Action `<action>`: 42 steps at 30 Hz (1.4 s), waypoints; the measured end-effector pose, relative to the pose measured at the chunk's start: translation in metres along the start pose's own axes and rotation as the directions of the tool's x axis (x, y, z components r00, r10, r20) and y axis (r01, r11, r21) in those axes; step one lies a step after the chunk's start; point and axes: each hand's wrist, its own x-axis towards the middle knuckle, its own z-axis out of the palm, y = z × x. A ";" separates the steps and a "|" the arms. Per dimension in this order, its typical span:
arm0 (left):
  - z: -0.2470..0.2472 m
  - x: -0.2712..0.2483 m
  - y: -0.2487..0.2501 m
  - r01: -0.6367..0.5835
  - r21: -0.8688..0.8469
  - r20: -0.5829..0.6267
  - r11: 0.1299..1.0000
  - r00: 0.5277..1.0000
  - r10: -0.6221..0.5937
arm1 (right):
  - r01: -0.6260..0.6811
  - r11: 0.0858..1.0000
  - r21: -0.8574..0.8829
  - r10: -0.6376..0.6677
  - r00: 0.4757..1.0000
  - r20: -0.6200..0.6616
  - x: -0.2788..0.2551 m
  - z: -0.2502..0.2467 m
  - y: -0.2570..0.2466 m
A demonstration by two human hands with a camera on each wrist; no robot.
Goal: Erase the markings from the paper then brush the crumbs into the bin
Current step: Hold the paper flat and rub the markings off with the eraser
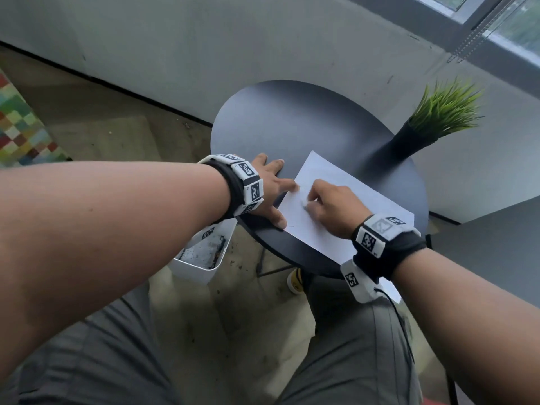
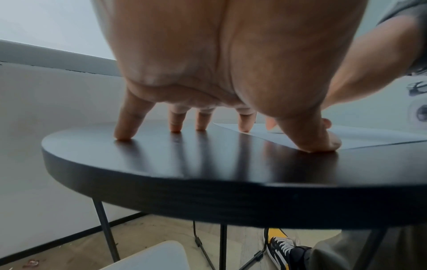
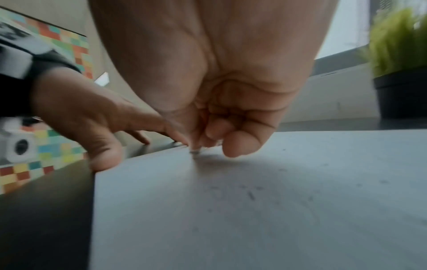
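A white sheet of paper (image 1: 336,182) (image 2: 369,137) (image 3: 254,201) lies on the round black table (image 1: 292,121). My left hand (image 1: 271,185) (image 2: 219,73) is spread flat, the thumb and forefinger pressing the paper's left edge and the other fingers on the table. My right hand (image 1: 330,206) (image 3: 219,91) is curled over the paper's left part, its fingertips pinching a small eraser (image 3: 194,151) whose tip touches the sheet. Faint grey marks and dark specks (image 3: 251,195) lie on the paper near my wrist. The hand hides most of the eraser.
A white bin (image 1: 201,258) (image 2: 150,255) stands on the floor below the table's left front edge. A black pot with a green grass plant (image 1: 438,112) (image 3: 402,73) stands at the table's right rim. My knees and a shoe (image 2: 284,244) are under the table.
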 end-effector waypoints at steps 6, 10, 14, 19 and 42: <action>-0.002 -0.001 0.000 -0.016 0.024 -0.003 1.000 1.000 0.016 | 0.313 0.949 -0.043 -0.310 0.949 0.050 -0.017 0.013 -0.022; -0.003 -0.002 0.002 -0.010 0.024 0.005 1.000 1.000 0.010 | 0.028 0.999 -0.047 -0.028 1.000 -0.004 0.002 -0.002 0.005; -0.004 -0.003 0.001 -0.020 0.045 0.004 0.999 1.000 0.019 | 0.246 0.967 -0.066 -0.246 0.969 0.001 -0.013 0.012 -0.023; -0.004 -0.003 0.001 -0.007 0.022 0.030 1.000 1.000 0.006 | 0.131 0.991 -0.026 -0.130 0.991 0.031 -0.006 -0.003 0.003; 0.009 -0.002 0.023 -0.003 -0.064 0.001 0.998 1.000 0.003 | -0.342 0.912 0.227 0.334 0.940 0.071 -0.006 -0.003 0.022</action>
